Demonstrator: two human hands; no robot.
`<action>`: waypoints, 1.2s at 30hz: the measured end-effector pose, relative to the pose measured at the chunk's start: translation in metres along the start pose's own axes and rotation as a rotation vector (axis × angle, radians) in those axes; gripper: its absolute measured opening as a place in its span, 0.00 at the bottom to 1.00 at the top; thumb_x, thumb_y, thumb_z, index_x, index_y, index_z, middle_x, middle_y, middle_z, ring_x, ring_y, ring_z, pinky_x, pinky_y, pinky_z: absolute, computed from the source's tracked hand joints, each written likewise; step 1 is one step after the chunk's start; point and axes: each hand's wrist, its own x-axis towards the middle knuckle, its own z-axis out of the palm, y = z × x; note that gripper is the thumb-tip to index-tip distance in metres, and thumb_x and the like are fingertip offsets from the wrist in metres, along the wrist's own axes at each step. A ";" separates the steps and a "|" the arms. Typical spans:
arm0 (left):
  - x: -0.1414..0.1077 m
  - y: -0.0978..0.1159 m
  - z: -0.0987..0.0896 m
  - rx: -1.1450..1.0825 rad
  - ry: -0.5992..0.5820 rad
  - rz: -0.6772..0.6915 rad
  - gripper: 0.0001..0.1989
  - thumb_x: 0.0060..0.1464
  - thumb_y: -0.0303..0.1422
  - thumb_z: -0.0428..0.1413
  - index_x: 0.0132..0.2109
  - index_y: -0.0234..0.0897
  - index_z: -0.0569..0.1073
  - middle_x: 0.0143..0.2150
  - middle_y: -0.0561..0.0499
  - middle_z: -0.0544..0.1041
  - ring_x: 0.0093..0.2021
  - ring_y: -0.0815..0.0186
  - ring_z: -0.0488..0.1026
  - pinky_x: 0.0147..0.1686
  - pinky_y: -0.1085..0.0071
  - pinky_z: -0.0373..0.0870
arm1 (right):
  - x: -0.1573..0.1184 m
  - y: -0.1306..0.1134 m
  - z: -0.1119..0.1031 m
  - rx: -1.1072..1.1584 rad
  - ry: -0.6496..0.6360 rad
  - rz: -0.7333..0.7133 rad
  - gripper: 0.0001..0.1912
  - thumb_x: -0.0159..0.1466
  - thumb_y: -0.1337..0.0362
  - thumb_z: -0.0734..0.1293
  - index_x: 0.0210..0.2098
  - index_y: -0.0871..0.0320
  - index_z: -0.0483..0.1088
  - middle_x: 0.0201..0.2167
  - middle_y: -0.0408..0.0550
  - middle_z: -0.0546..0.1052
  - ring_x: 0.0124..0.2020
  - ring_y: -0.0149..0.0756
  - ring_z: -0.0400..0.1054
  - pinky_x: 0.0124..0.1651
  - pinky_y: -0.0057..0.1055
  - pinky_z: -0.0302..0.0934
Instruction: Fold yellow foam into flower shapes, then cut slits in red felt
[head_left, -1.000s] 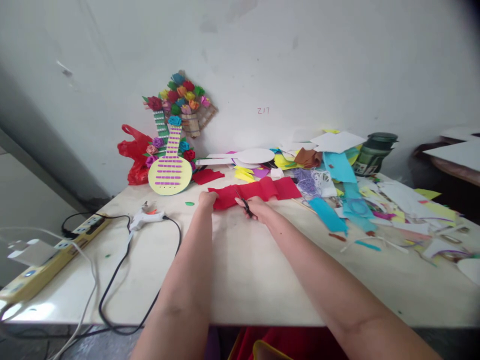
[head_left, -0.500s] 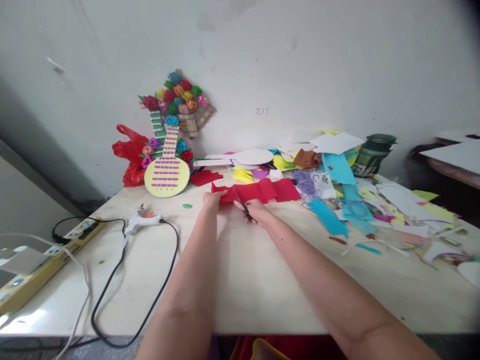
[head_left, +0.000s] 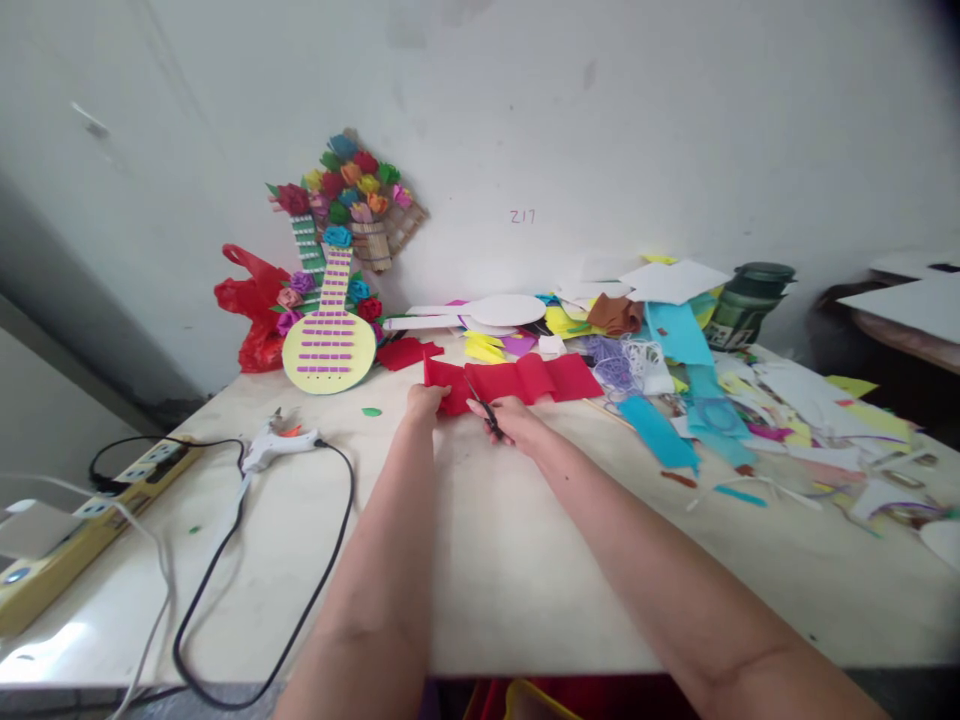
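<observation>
A long strip of red paper (head_left: pixel 574 378) lies across the middle of the table. My left hand (head_left: pixel 427 400) pinches its left part between thumb and fingers. Dark-handled scissors (head_left: pixel 491 418) are in my right hand (head_left: pixel 511 420), with the blades pointing up and left over the red paper, between my two hands. The paper's left end stands up a little beyond my left hand. The fingers of my right hand are wrapped round the scissor handles just below the strip.
At the left are a glue gun (head_left: pixel 281 445) with a looping black cord and a power strip (head_left: pixel 112 525). A paper-decorated instrument shape (head_left: pixel 330 352) leans at the back. Paper scraps (head_left: pixel 795 410), yarn (head_left: pixel 615 365) and a green bottle (head_left: pixel 750 305) occupy the right.
The left part of the red paper has opened out and shows a wider face beside the blades. The view has shifted slightly. Both hands keep nearly the same places.
</observation>
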 end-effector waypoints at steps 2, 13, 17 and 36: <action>-0.001 0.000 0.001 -0.042 -0.018 -0.018 0.11 0.32 0.24 0.62 0.27 0.31 0.70 0.25 0.45 0.74 0.30 0.58 0.74 0.27 0.67 0.70 | 0.003 0.001 0.000 0.011 -0.002 0.001 0.23 0.50 0.47 0.69 0.23 0.62 0.62 0.13 0.40 0.66 0.10 0.23 0.58 0.07 0.19 0.40; -0.013 0.006 0.009 -0.406 -0.046 -0.095 0.07 0.34 0.21 0.59 0.25 0.30 0.69 0.21 0.47 0.73 0.24 0.62 0.73 0.28 0.67 0.70 | 0.012 -0.004 -0.003 0.087 -0.101 0.000 0.25 0.51 0.43 0.66 0.29 0.61 0.63 0.14 0.42 0.68 0.12 0.26 0.62 0.08 0.19 0.42; -0.014 0.007 0.008 -0.486 -0.088 -0.078 0.06 0.36 0.20 0.58 0.27 0.30 0.70 0.23 0.46 0.74 0.25 0.61 0.73 0.29 0.64 0.71 | 0.013 -0.008 -0.008 0.112 -0.124 0.021 0.25 0.52 0.43 0.65 0.30 0.62 0.64 0.15 0.43 0.69 0.12 0.26 0.63 0.09 0.19 0.42; -0.012 0.005 0.013 -0.509 -0.028 -0.103 0.06 0.36 0.20 0.59 0.26 0.30 0.70 0.24 0.47 0.73 0.26 0.63 0.73 0.29 0.66 0.70 | 0.021 -0.012 -0.006 0.118 -0.127 -0.004 0.23 0.54 0.44 0.64 0.25 0.61 0.62 0.15 0.44 0.69 0.13 0.26 0.63 0.08 0.19 0.40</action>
